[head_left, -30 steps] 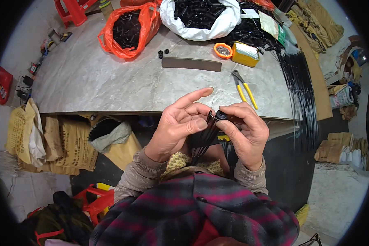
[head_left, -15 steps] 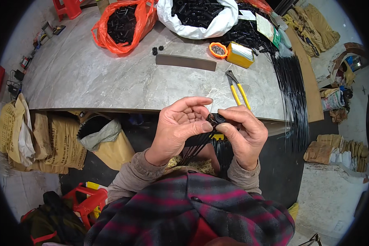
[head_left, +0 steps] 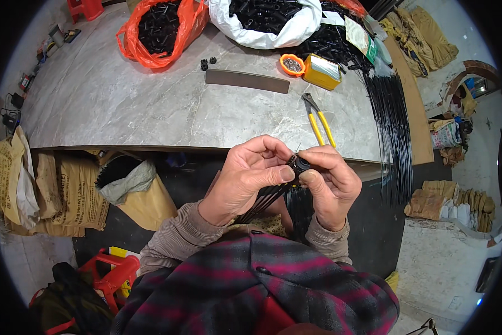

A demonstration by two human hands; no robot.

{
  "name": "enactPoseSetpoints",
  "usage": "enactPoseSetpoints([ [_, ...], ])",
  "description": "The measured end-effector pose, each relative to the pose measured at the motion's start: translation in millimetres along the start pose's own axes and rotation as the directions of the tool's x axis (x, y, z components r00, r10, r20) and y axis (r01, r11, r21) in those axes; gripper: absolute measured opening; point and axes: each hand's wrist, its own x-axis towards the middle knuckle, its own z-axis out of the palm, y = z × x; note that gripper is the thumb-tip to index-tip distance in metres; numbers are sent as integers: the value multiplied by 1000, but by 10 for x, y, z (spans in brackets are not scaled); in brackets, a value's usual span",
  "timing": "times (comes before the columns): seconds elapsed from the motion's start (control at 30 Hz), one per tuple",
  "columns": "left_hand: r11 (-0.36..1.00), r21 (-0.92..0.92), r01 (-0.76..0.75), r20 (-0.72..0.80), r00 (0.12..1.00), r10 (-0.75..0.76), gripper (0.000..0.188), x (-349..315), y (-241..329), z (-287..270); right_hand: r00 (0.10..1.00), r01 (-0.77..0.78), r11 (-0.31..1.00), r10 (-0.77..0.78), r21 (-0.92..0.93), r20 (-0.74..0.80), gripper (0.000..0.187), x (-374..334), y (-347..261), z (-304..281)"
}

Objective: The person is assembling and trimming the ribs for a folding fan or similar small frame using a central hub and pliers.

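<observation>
In front of my chest, just off the table's near edge, my right hand (head_left: 334, 177) pinches a small round black plastic piece (head_left: 301, 164) between thumb and fingers. My left hand (head_left: 250, 177) meets it from the other side, its thumb and bent index finger closed at the ends of several thin black rods (head_left: 266, 202). These rods slope down under the left hand toward my lap. A fine wire (head_left: 299, 146) pokes up between the two sets of fingertips. Exactly how the rod ends join the round piece is hidden by the fingers.
On the grey table (head_left: 122, 111) lie yellow-handled pliers (head_left: 320, 120) and a flat brown bar (head_left: 246, 81). Behind them are an orange dish of small metal bits (head_left: 284, 57), a yellow tin (head_left: 323, 84), a red bag (head_left: 129, 47) and a white bag (head_left: 262, 41) of black parts. Black rods (head_left: 390, 111) overhang the right edge.
My left index finger has come down closer to the round piece, and the fine wire shows less. Both hands stay together; the whole view has shifted slightly.
</observation>
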Motion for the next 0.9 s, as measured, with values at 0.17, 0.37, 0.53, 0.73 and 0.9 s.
enactPoseSetpoints([
  [0.17,996,-86,36,59,998,-31,29,44,-36,-9,1000,-11,998,9,54,26,29,7,15,-45],
  [0.37,966,-211,148,115,985,-126,30,75,-90,-45,997,58,998,-57,-28,44,32,-4,17,-77],
  [0.53,944,-274,185,136,979,-152,30,67,-58,-17,997,66,997,-65,-28,29,33,-21,1,-65],
  [0.73,971,-151,185,112,979,-169,31,54,-25,-29,999,52,997,-51,-54,17,33,-48,-17,-50],
  [0.9,964,-188,191,126,978,-169,32,76,-80,-19,999,10,1000,-10,-15,34,35,-47,35,-100],
])
